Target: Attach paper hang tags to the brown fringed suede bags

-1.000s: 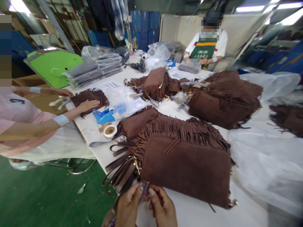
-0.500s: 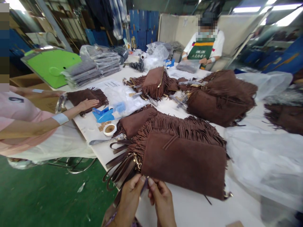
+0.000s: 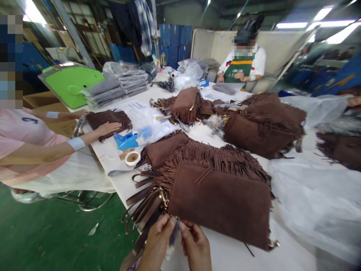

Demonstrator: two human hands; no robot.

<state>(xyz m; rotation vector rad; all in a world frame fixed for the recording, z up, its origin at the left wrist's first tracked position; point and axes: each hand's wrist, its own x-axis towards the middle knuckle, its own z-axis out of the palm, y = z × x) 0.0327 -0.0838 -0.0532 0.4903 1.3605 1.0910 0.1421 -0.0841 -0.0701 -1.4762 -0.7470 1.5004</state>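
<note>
Hands (image 3: 157, 237) pinching plastic (image 3: 174, 236), brown bag (image 3: 220, 205), "OMLUN" apron (image 3: 239, 68)

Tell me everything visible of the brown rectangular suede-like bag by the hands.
The brown rectangular suede-like bag lies broad side up, slanted, on the white tabletop. Its face looks smooth, with a thin brown cord toward the far left. Gold-coloured metal hardware shows at its near right corner. Brown strip fringe lines its far edge, perhaps its own. The left hand pinches a thin translucent strip at its near left corner, the right hand close beside.
</note>
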